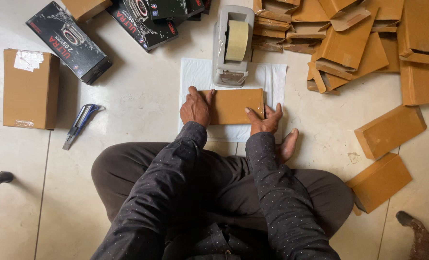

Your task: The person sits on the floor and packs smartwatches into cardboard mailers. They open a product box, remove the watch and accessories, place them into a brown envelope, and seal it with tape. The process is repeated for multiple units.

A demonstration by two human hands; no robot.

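A flat brown cardboard box (234, 105) lies on a white sheet (195, 74) spread on the tiled floor in front of me. My left hand (195, 107) presses on the box's left end, fingers curled over its edge. At the box's lower right corner rests my right hand (266, 120), fingers spread against its side. Just beyond the box stands a grey tape dispenser (231, 45) with a roll of pale tape. I sit cross-legged, with my bare foot (287, 144) showing beside the right hand.
A heap of flattened brown cartons (349, 43) fills the far right, and two closed brown boxes (390, 130) lie near right. Black printed boxes (67, 41) and a taped brown carton (29, 89) sit at left, with a blue utility knife (79, 124) beside them. Another person's foot (419, 236) shows at bottom right.
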